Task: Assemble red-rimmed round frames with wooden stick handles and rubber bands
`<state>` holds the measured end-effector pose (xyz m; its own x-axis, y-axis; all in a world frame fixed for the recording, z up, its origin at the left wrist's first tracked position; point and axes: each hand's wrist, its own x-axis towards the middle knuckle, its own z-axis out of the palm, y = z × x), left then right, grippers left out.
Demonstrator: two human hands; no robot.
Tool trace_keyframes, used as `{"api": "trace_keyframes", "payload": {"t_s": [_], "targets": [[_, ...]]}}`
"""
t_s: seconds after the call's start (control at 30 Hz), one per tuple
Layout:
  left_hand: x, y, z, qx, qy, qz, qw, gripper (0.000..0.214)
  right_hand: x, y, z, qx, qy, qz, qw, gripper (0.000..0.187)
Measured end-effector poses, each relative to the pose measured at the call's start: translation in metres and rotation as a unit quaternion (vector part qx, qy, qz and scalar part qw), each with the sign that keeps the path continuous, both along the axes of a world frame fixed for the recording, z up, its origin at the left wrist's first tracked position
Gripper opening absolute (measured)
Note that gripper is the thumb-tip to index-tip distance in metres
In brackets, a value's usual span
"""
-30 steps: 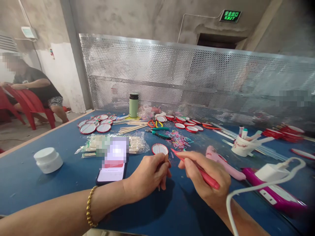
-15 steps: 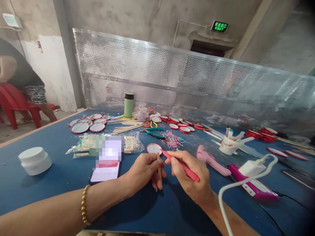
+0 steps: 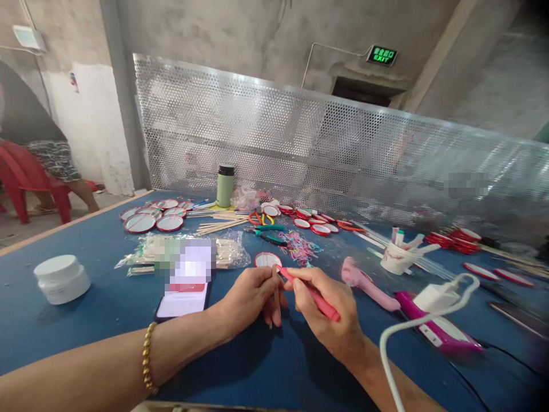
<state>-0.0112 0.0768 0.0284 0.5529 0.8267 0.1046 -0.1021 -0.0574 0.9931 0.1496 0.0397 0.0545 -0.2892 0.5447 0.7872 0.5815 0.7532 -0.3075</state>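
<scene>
My left hand (image 3: 251,290) is closed around a flat wooden stick (image 3: 275,290), whose lower end sticks out below the fingers. In my right hand (image 3: 338,320) is a pink pen-shaped tool (image 3: 319,300), gripped like a pencil. Its tip meets the stick's upper end or lies very close to it; what kind of tip it has is too small to tell. Just beyond my hands lies a round white disc with a red rim (image 3: 266,259), partly covered by the fingers.
A phone (image 3: 185,286), packed sticks (image 3: 148,252) and a white jar (image 3: 61,279) lie left. Pliers (image 3: 270,236) and colourful small bits (image 3: 300,245) are ahead. Rightward are a pink glue gun (image 3: 369,285), a cup of pens (image 3: 395,257), a purple power strip (image 3: 440,331) and a white cable (image 3: 384,349).
The pink tool and my right hand have shifted slightly left and tilted a little, closer to the stick. My left hand has stayed nearly in place. The view has shifted slightly.
</scene>
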Motion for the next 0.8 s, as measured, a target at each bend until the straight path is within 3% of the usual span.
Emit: {"api": "trace_keyframes", "payload": {"t_s": [0.8], "targets": [[0.0018,0.0024,-0.0036,0.02,0.015,0.008,1.0,0.031,0.0001,0.0011,0.0015,-0.011,-0.005,-0.006,1.0,0.014]]}}
